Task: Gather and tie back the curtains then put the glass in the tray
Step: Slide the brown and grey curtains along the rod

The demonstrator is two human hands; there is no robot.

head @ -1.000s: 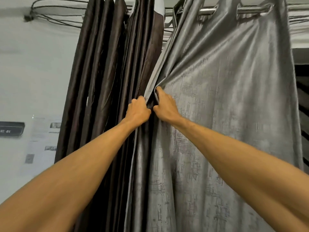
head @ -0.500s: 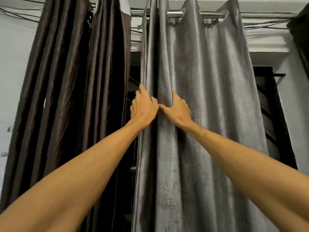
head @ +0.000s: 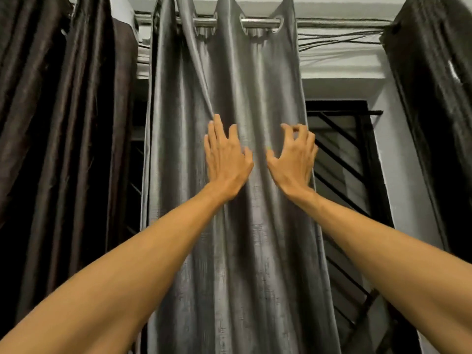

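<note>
One curtain (head: 255, 251) was hung from the rod (head: 258, 22) | left hand (head: 226, 159) was pressed flat on it, right hand (head: 293, 159) curled at its right edge, grip not discernible, hands apart | judged: folds were best gathered evenly inward | glass unseen

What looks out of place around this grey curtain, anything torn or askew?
Nothing on the grey curtain looks torn or askew; it hangs in folds from the rod. The only untidy thing is a bundle of loose cables sagging to the right of the rod.
</note>
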